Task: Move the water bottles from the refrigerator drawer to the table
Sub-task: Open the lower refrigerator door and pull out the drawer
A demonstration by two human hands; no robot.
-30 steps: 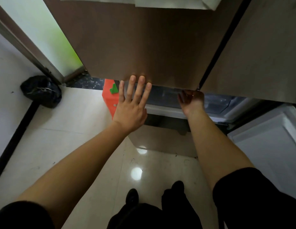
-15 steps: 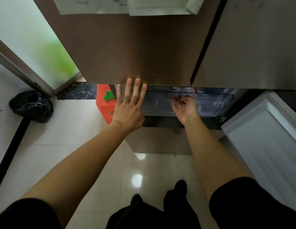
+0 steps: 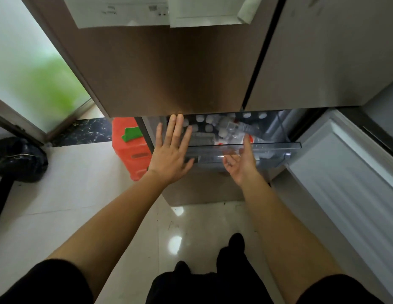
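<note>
A clear plastic refrigerator drawer (image 3: 279, 148) stands pulled out below the brown fridge doors (image 3: 169, 69). Inside it stand several water bottles (image 3: 209, 123) with white caps, partly hidden under the doors. My left hand (image 3: 171, 154) is spread flat with fingers apart, over the drawer's left end, fingertips near the door's lower edge. My right hand (image 3: 241, 163) is open, palm up, at the drawer's front rim, thumb raised against the clear wall. Neither hand holds anything.
An open white fridge door (image 3: 349, 178) juts out at the right. An orange plastic stool (image 3: 129, 148) with a green piece stands left of the fridge. A black bag (image 3: 18, 159) lies on the tiled floor at the left. My feet (image 3: 213, 270) are below.
The drawer has slid further out, so the bottle caps show. My right hand has let go of the drawer's front and opened. My left hand has dropped from the door.
</note>
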